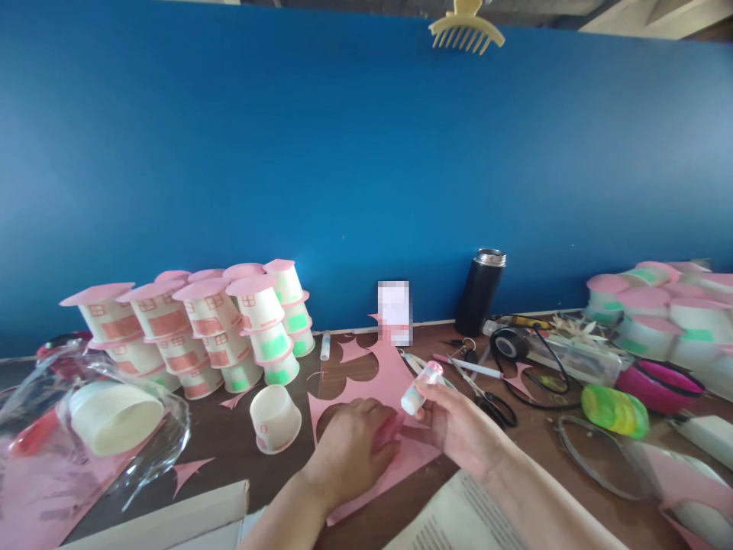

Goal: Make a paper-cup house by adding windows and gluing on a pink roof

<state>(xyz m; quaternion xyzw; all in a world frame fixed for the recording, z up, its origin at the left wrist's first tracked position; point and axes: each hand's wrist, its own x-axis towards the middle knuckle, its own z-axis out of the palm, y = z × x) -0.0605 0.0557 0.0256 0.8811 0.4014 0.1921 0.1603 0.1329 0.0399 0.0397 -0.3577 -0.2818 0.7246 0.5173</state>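
Glue stick: the glue stick [421,388] is up off the counter, tilted, its pale cap end pointing up and to the right.
Right hand: the right hand [461,429] is closed around the glue stick's lower end, thumb and fingers pinching it.
Left hand: the left hand [349,451] lies knuckles up on the pink sheet [395,370], just left of the glue stick, fingers curled down; whether it pinches anything I cannot tell.
Pink sheet: flat on the counter under both hands, with round pieces cut out of it.
Containers: a loose paper cup [276,418] stands upside down just left of the left hand. A clear bag [152,451] at far left holds a white tub [114,416]. What the magenta bowl [658,386] holds is hidden.
Stacks: pink-roofed cup houses [200,328] are piled behind the loose cup.
Surface: a brown counter [229,447] carries scissors [486,397] and a black flask [479,292].
Room: a blue wall [343,168] backs it.
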